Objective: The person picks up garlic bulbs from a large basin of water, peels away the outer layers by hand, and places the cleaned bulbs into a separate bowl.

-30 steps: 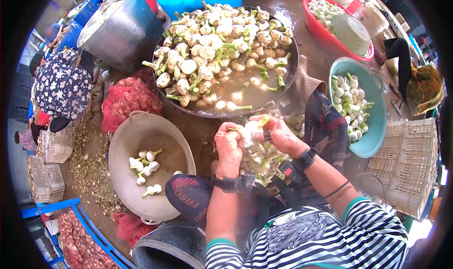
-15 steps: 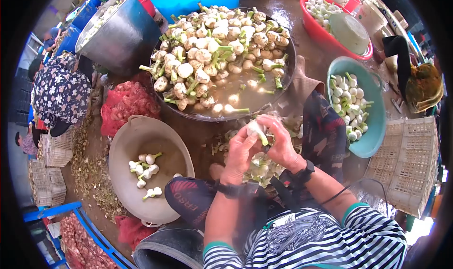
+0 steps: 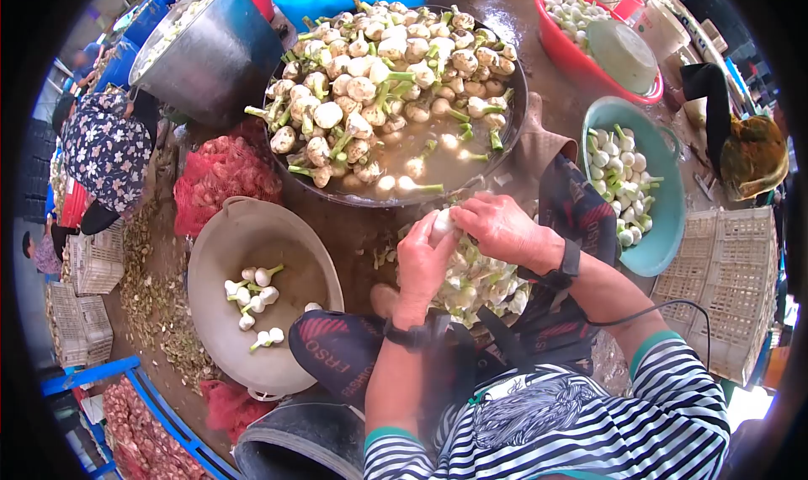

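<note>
A white garlic bulb point(image 3: 443, 226) is pinched between my two hands, just beyond my lap. My left hand point(image 3: 423, 257) has its fingers wrapped round the bulb's near side. My right hand point(image 3: 502, 230) grips it from the right, its thumb and finger on the bulb; any tool in it is hidden. Below them lies a heap of pale peelings point(image 3: 480, 286). Ahead, a wide dark pan point(image 3: 345, 200) holds muddy water and a mound of unpeeled garlic point(image 3: 370, 84). To the left, a grey basin point(image 3: 210, 261) holds several cleaned white bulbs.
A teal basin point(image 3: 667, 219) of cleaned garlic stands at the right, with a red basin point(image 3: 551, 50) beyond it. Stacked crates point(image 3: 715, 286) are at the far right. Red net sacks point(image 3: 223, 181) and a large metal pot point(image 3: 210, 59) stand left, near a person in a flowered top point(image 3: 105, 152).
Both hands have turned the bulb, so its green stem no longer shows. My right hand now lies flatter, with its back upward and its elbow further out.
</note>
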`<state>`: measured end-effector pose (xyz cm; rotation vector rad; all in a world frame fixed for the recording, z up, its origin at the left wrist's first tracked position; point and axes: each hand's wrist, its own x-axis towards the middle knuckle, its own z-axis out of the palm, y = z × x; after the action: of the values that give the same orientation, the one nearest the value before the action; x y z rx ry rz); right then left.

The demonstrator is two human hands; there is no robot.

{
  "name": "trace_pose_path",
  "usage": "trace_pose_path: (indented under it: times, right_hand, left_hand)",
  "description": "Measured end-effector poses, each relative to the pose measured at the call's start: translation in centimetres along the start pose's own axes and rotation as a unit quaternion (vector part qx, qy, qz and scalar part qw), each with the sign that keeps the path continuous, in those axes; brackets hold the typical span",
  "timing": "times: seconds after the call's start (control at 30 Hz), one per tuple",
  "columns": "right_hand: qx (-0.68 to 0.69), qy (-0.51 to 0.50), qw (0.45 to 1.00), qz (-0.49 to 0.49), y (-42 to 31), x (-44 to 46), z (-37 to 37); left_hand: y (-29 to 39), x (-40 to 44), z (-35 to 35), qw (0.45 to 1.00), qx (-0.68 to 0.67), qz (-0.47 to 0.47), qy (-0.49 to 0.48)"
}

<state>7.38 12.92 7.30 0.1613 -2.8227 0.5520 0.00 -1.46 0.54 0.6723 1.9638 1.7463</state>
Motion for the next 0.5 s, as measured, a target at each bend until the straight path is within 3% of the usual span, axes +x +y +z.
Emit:
trace_pose_path:
  times: [0.23,0.37,0.5]
  right_hand:
    - [0.007,0.017,0.999,0.028,-0.2,0.0,0.8]
    - [0.046,0.033,0.993,0.099,-0.1,0.7,0.1]
    - [0.273,0.063,0.926,0.254,1.3,0.1,0.8]
  left_hand:
    - [0.4,0.2,-0.2,0.997,0.063,0.037,-0.005]
    - [0.1,0.3,-0.2,0.992,-0.114,-0.031,-0.040]
    - [0.4,0.3,-0.5,0.909,-0.399,-0.090,-0.082]
